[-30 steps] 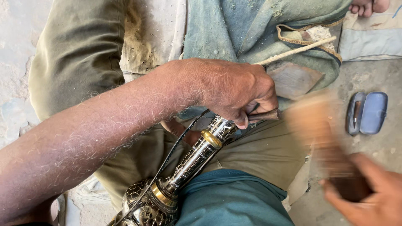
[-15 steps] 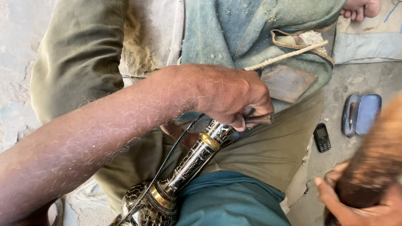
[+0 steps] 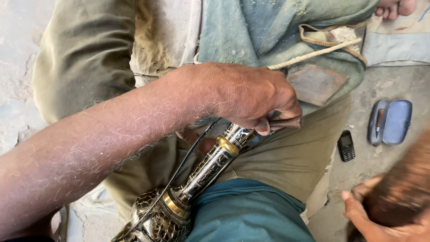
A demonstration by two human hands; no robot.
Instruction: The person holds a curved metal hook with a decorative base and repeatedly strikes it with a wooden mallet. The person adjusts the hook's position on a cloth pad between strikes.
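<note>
My left hand (image 3: 251,98) reaches in from the lower left and is closed on a small dark tool (image 3: 286,123). The tool's tip rests at the top of an engraved silver and brass metal stem (image 3: 210,166). That stem lies slanted across my lap, widening to an openwork bulb (image 3: 156,219) at the bottom edge. A dark strap (image 3: 188,166) runs along it. My right hand (image 3: 371,222) sits at the lower right corner, gripping a blurred brown wooden mallet (image 3: 403,188), well apart from the stem.
A small black phone (image 3: 346,145) and an open blue spectacle case (image 3: 389,121) lie on the grey floor at right. A thin stick (image 3: 313,54) and a brown leather scrap (image 3: 316,83) rest on teal cloth (image 3: 268,27). Toes (image 3: 394,6) show top right.
My right hand with the wooden mallet has swung away from the tool, moving right and down to the frame's corner. My left hand and the stem have stayed in place.
</note>
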